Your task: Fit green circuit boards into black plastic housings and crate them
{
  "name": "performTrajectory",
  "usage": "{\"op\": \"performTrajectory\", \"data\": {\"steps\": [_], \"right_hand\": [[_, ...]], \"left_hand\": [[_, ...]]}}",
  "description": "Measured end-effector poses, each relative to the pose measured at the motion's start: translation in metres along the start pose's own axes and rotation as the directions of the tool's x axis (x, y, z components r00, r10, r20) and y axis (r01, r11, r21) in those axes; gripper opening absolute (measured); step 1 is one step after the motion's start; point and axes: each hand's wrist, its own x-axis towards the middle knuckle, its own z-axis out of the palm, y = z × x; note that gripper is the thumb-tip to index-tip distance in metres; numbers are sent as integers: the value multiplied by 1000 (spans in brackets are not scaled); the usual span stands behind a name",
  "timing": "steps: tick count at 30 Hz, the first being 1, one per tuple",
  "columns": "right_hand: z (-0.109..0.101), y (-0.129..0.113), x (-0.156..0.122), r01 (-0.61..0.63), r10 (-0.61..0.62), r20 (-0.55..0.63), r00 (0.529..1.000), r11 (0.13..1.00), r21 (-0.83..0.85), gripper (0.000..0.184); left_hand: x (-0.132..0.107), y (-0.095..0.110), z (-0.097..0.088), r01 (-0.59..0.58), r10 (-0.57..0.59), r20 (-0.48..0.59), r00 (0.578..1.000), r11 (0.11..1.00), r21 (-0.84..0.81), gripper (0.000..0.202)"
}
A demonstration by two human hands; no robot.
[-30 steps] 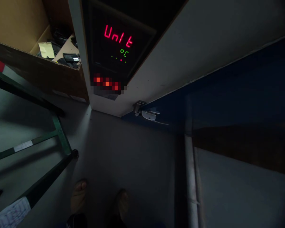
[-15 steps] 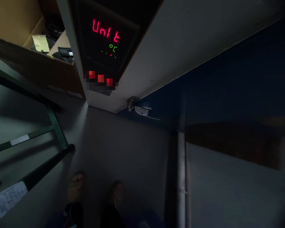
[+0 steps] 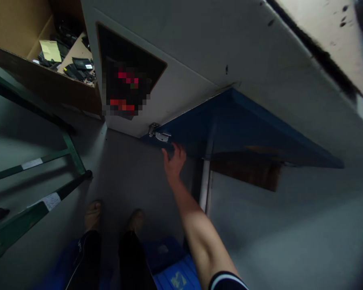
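Note:
My right hand (image 3: pixel 174 162) reaches in from the lower right, holding nothing, with its thumb and fingers apart. Just above the fingertips is a metal latch (image 3: pixel 161 136) at the left end of a blue panel (image 3: pixel 230 125). A small gap seems to lie between hand and latch; contact cannot be made out. The latch's catch meets the grey-white housing (image 3: pixel 181 92), which bears a dark control panel (image 3: pixel 133 52) with blurred red lights. My left hand is out of view.
A cardboard box (image 3: pixel 42 92) with dark parts and paper stands at upper left. Below it is a green metal frame (image 3: pixel 75 161). A white pipe (image 3: pixel 205 181) runs down right of my forearm. A blue plastic container (image 3: pixel 181 274) is by my feet (image 3: pixel 93 213).
My right arm has come into view, the hand now close to the latch. The camera view has shifted, showing more of the blue panel and housing; the control panel appears smaller.

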Motion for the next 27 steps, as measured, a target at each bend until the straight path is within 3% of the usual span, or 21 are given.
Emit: {"op": "performTrajectory", "data": {"steps": [3, 8, 14, 20, 23, 25, 27], "right_hand": [[18, 7, 31, 79, -79, 9, 997, 992, -97, 61], [42, 0, 28, -138, 132, -62, 989, 984, -116, 63], [56, -5, 21, -230, 216, -120, 969, 966, -120, 61], [59, -6, 24, -228, 212, -140, 967, 967, -112, 59], [56, -8, 20, -209, 186, -212, 959, 974, -89, 64], [52, -12, 15, -272, 242, -259, 935, 959, -83, 65], [49, -18, 11, -325, 306, -195, 932, 943, -74, 60]], "left_hand": [[1, 2, 1, 46, -45, -62, 997, 999, 22, 48], [4, 6, -1, 75, -72, -69, 995, 996, 45, 40], [6, 10, -11, 61, -64, 48, 997, 997, 57, 34], [9, 17, 3, 0, -16, 167, 986, 995, 96, 32], [-11, 23, 11, -35, 3, 251, 968, 992, 120, 29], [-39, 32, 18, -61, 17, 317, 948, 990, 129, 27], [-76, 46, 29, -91, 34, 386, 922, 987, 131, 26]]}}
